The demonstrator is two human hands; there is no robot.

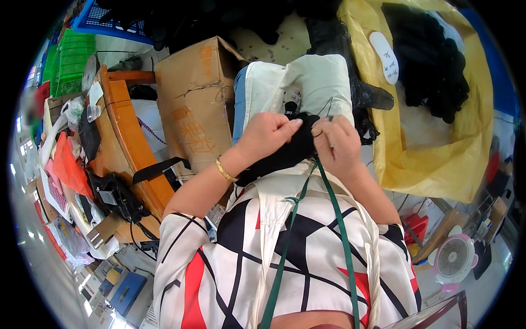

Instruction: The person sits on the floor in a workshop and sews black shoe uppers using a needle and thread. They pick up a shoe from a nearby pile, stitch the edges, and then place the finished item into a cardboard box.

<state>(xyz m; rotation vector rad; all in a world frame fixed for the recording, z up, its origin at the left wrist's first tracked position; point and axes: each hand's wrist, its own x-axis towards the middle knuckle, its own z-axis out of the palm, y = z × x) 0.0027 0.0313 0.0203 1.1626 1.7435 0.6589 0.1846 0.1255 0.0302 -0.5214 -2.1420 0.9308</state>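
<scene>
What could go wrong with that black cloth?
The long, flat green ribbon runs close to the bare right hand, so it might tangle. The thin dark loop beside that hand could snag. The soft black cloth could slip if the bare left hand loosens.

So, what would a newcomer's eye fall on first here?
Probably the bold white, black and red shirt at lower centre. Just above it, the left hand's fingers pinch black fabric, the right hand's fingers at its edge. The big yellow sack stands out at upper right.
</scene>
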